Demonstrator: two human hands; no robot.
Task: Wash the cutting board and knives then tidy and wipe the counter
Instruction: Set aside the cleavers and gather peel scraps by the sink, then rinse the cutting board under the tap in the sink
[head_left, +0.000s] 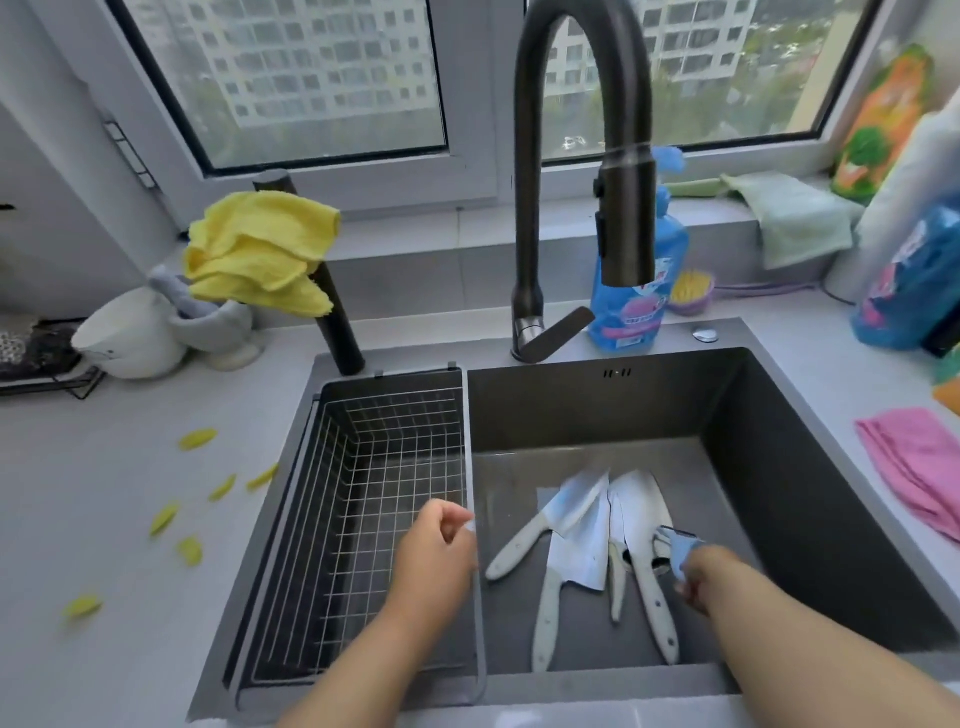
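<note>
Right hand pinching a small blue tool, likely for washing | left hand loosely curled, holding nothing, at drying basket rim | knives heaped in sink, awaiting rinse

Knives lie in the sink, right of the wire basket.
</note>
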